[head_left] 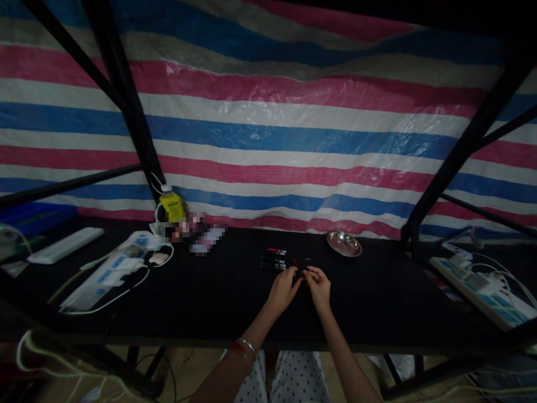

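My left hand (pixel 282 290) and my right hand (pixel 319 287) are close together over the black table, fingers curled in a pinch. What they hold, if anything, is too small and dark to make out. A thin red piece (pixel 295 262) shows just beyond my left fingertips; whether they touch it I cannot tell. Left of it lie a red marker-like stick (pixel 277 251) and several black marker-like sticks (pixel 273 262), side by side. A small grey piece (pixel 307 259) rests just past my right hand.
A shiny metal dish (pixel 344 244) stands at the back right. Power strips with cables lie on the left (pixel 98 282) and right (pixel 482 291). A yellow bottle (pixel 172 206) is at the back left, near a blue tray (pixel 36 217). Black frame posts and a striped sheet (pixel 285 134) enclose the table.
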Demonstrator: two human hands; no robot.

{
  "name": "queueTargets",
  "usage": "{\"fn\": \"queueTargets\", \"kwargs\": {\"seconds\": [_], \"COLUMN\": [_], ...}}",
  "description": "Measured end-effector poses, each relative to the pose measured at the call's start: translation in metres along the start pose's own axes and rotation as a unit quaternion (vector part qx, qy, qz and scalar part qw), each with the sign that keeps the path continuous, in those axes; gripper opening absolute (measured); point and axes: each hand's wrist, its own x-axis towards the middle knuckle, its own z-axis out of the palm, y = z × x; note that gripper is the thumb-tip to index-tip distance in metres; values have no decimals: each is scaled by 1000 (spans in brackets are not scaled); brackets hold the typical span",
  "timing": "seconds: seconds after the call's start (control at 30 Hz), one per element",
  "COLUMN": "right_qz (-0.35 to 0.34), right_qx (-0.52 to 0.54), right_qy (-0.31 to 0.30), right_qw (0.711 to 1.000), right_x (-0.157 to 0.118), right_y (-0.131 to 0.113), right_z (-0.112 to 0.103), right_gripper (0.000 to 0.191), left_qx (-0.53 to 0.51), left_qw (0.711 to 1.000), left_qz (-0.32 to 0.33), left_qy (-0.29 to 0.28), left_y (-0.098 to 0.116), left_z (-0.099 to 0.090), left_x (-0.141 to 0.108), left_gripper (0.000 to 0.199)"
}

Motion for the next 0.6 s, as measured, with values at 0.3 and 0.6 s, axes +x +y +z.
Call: {"fn": "queueTargets", "kwargs": {"seconds": [0.3, 0.6], "right_qz": [-67, -210], "right_qx": [-22, -154], "right_qy": [49, 66], "right_qw": [996, 963], "right_x": [5, 49], "right_y": [-1, 7], "right_z": [4, 43], "right_gripper": [41, 32], "left_qx": [7, -75], "left_qw": [994, 984], "left_qz": [-26, -128], "left_qy": [110, 97], "left_y": [-12, -115], "left_z": [-16, -75], "left_x": [4, 59], "left_gripper": [15, 16]}}
